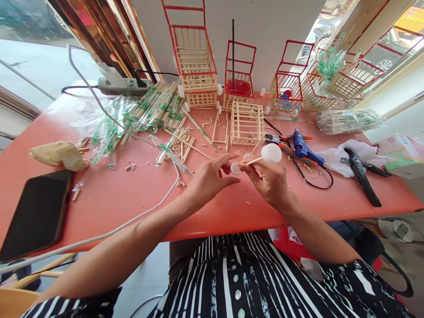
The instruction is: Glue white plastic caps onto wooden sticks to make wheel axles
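Observation:
My right hand (272,182) pinches a short wooden stick (254,161) above the table's front half. A white round wheel (271,153) sits at the stick's upper right end. By its other end is a second white disc (236,168); whether it is fixed to the stick I cannot tell. My left hand (212,179) curves around the left side of that disc, thumb and fingers apart, its fingertips partly hidden. Just beyond both hands stands a small slatted stick basket (247,123).
Red-trimmed stick carts (198,66) line the back wall. Wrapped chopsticks (162,106) and loose sticks (187,148) lie left of centre. A blue glue gun (303,148), pliers (278,140) and a black clamp (361,174) lie right. A phone (36,212) and white cable (145,215) lie left.

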Action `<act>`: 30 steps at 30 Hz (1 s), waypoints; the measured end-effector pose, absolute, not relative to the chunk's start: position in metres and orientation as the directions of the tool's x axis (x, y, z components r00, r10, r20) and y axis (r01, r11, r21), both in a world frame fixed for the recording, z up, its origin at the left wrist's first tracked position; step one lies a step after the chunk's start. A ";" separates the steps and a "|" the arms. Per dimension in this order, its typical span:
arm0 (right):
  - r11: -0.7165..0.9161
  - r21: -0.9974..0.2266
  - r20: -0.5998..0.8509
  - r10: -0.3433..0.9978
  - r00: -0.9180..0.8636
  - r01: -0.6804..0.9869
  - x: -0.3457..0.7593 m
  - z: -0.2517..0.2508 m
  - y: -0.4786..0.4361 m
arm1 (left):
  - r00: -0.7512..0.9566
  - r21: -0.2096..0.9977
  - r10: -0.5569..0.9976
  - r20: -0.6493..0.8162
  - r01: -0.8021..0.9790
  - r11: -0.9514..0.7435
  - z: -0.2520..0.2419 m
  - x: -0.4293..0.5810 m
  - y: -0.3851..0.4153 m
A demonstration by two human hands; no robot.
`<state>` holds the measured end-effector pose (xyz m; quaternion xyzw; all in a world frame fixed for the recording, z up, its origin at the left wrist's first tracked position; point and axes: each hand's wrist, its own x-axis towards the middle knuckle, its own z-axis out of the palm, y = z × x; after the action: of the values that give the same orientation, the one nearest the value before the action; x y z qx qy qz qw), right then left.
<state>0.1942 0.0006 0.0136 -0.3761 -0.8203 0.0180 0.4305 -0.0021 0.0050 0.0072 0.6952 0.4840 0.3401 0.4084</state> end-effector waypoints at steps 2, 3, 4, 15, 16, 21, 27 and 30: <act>0.725 -0.364 0.685 0.634 -0.359 0.585 0.194 0.013 0.001 | 0.312 0.914 0.948 0.059 0.364 -0.177 0.009 -0.003 0.005; 0.725 -0.370 0.681 0.637 -0.361 0.580 0.194 0.013 0.000 | 0.319 0.929 0.947 0.044 0.336 -0.156 0.009 -0.003 0.006; 0.722 -0.378 0.677 0.642 -0.360 0.579 0.194 0.013 0.000 | 0.323 0.944 0.946 0.028 0.303 -0.132 0.010 -0.003 0.007; 0.694 -0.379 0.650 0.670 -0.358 0.612 0.195 0.009 0.000 | 0.391 0.998 0.918 -0.058 0.031 0.050 0.003 -0.004 0.015; 0.694 -0.381 0.648 0.672 -0.359 0.611 0.195 0.009 0.000 | 0.384 0.998 0.921 -0.067 0.025 0.062 0.004 -0.003 0.015; 0.717 -0.397 0.658 0.657 -0.368 0.572 0.194 0.008 0.000 | 0.351 0.992 0.928 -0.122 0.007 0.128 0.005 -0.002 0.015; 0.714 -0.367 0.656 0.653 -0.378 0.596 0.194 0.006 0.001 | 0.333 0.989 0.932 -0.144 0.015 0.148 0.005 -0.001 0.014; 0.714 -0.363 0.658 0.651 -0.377 0.599 0.194 0.007 0.001 | 0.374 0.993 0.920 -0.120 0.057 0.106 0.005 -0.003 0.014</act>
<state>0.1939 0.0011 0.0070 -0.3771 -0.8293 0.0316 0.4113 -0.0030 0.0136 0.0050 0.5658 0.4317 0.3559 0.6056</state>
